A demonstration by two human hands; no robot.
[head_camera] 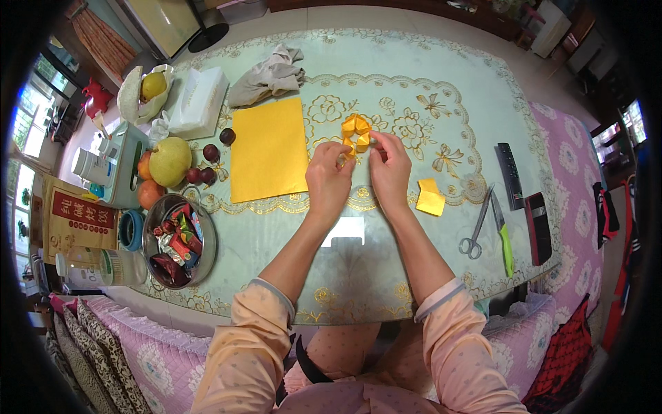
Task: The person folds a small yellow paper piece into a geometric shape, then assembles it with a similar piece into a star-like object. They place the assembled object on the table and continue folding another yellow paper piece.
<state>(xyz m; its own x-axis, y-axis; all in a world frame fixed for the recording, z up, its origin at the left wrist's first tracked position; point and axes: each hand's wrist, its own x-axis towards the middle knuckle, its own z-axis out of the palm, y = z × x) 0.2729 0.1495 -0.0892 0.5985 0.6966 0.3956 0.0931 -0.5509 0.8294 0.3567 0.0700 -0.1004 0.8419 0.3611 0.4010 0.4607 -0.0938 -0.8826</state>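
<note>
A ring-shaped piece of folded yellow paper (pixel 356 124) stands out over the flowered tablecloth, between the fingertips of both hands. My left hand (pixel 329 178) pinches its lower left part with thumb and forefinger. My right hand (pixel 389 168) touches its right side with a fingertip, the other fingers curled. Left of my left hand lies a large yellow paper sheet (pixel 269 150). To the right of my right hand are small folded yellow paper pieces (pixel 430 197), partly overlapping.
Scissors (pixel 478 227), a green-handled knife (pixel 504 238), a black remote control (pixel 510 176) and a dark red-edged case (pixel 538 228) lie at the right. At the left are a metal bowl of wrapped sweets (pixel 209 259), a pear (pixel 170 161), plums (pixel 211 152) and a tissue pack (pixel 199 103). A grey cloth (pixel 269 77) lies farther back.
</note>
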